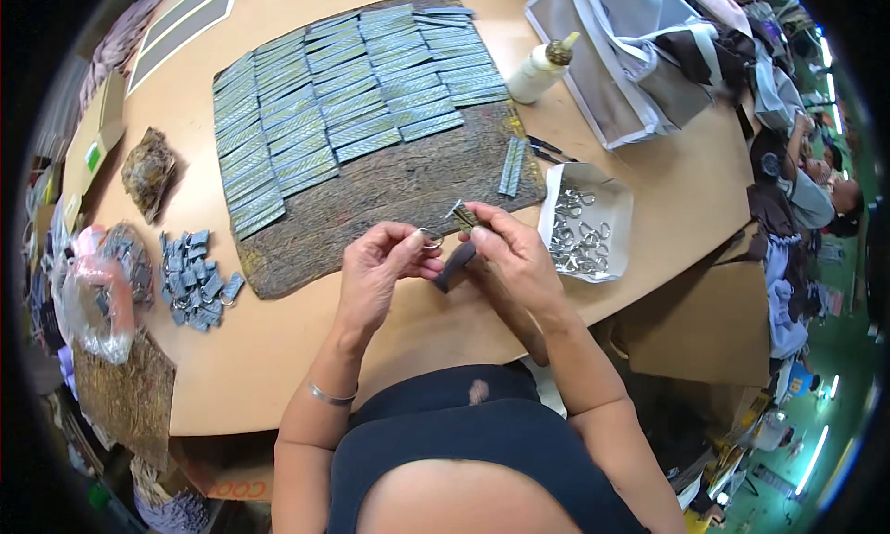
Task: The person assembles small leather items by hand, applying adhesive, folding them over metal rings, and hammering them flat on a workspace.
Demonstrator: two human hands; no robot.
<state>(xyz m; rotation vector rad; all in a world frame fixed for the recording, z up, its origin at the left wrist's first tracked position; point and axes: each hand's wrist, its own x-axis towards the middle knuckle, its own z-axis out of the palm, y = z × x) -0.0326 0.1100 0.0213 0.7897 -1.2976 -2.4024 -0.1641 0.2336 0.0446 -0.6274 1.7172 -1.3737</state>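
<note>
A thin, round, silvery metal ring point(430, 241) sits above the near edge of the mat, pinched between the thumb and fingers of the left hand point(382, 259). Just beside it, the right hand point(512, 249) pinches a short, flat, blue-grey strip point(465, 220) between thumb and fingers; whether the strip is folded cannot be told.

Beneath and beyond lies a rough, brown, fibrous mat point(389, 184), bearing overlapping columns of flat, ribbed blue-grey strips point(348, 89) with yellowish smears. Two narrow loose strips point(511, 166) lie at its right side. Near the right hand, a white, open-topped box point(623, 209) holds shiny, curved metal fittings point(582, 247).

Farther off, a cloudy white bottle point(534, 78) with a crusted brown neck stands beyond the box. To the left, a loose heap of small blue-grey tabs point(195, 282) and a crumpled, mottled brown lump point(148, 174) rest on the smooth, tan tabletop point(232, 376).
</note>
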